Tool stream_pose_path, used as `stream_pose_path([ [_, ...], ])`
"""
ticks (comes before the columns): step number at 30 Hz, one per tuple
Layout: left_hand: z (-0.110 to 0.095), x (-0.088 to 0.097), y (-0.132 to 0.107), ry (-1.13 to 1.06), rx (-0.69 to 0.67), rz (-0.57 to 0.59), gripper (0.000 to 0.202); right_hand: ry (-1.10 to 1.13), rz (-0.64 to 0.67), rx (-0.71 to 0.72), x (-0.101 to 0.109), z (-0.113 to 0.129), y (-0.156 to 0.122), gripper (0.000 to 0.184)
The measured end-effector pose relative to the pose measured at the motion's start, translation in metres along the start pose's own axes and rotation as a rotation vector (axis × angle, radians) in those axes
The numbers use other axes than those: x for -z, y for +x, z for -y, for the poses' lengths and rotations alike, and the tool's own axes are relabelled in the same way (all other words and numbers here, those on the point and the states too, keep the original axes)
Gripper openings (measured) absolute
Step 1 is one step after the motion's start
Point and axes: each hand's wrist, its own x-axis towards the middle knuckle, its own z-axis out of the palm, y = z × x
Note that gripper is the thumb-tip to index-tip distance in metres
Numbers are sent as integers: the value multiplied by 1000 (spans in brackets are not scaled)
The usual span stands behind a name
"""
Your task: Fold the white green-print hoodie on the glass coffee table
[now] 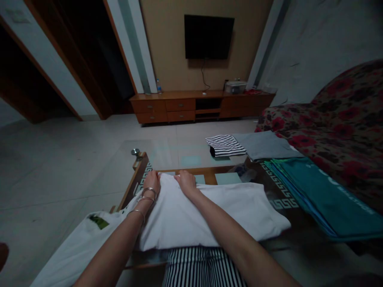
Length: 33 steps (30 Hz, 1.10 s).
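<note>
A white garment [209,215] lies folded across the near end of a glass-topped coffee table [167,155]. My left hand [151,182], with bangles at the wrist, grips the garment's far left corner, fingers curled into the cloth. Close beside it, my right hand [187,181] pinches the same far edge. Part of the white cloth hangs off the table's left side, showing a green label [98,222]. A black-and-white striped cloth [200,267] lies below the white garment at the near edge.
Further along the table sit a folded striped garment [225,145], a folded grey garment [266,145] and teal garments [326,195]. A floral sofa [338,119] stands on the right. A wooden TV cabinet [194,104] and wall-mounted TV [208,36] are at the back, tiled floor [60,167] to the left.
</note>
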Motion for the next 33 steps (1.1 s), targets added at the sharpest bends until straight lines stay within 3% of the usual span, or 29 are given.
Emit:
stream_pose_path([
  [3, 3, 4, 0, -19, -40, -13, 17, 157, 148, 71, 29, -29, 5, 32],
  [6, -1, 16, -6, -34, -62, -68, 25, 187, 176, 143, 72, -82, -8, 27],
  [8, -11, 26, -10, -60, -170, -92, 35, 171, 179, 243, 104, -123, -23, 21],
  [9, -19, 30, -11, -79, -290, -72, 40, 144, 191, 258, 120, -144, -31, 21],
  [11, -37, 37, -12, -108, -614, 60, 49, 59, 192, 234, 149, -182, -46, 23],
  [13, -57, 39, -10, -102, -893, 263, 51, -46, 196, 206, 173, -214, -59, 26],
  [15, -74, 38, -7, -49, -1016, 426, 52, -131, 202, 192, 191, -237, -69, 29],
  [19, -92, 41, 5, 104, -927, 539, 43, -167, 212, 170, 208, -263, -84, 28],
  [23, -91, 52, 17, 82, -818, 564, 43, -10, 154, 159, 212, -274, -95, 26],
  [29, -74, 47, 31, -226, -674, 702, 42, 114, 192, 150, 218, -279, -103, 25],
  [33, -61, 35, 38, -451, -685, 815, 38, 51, 221, 219, 225, -279, -104, 31],
])
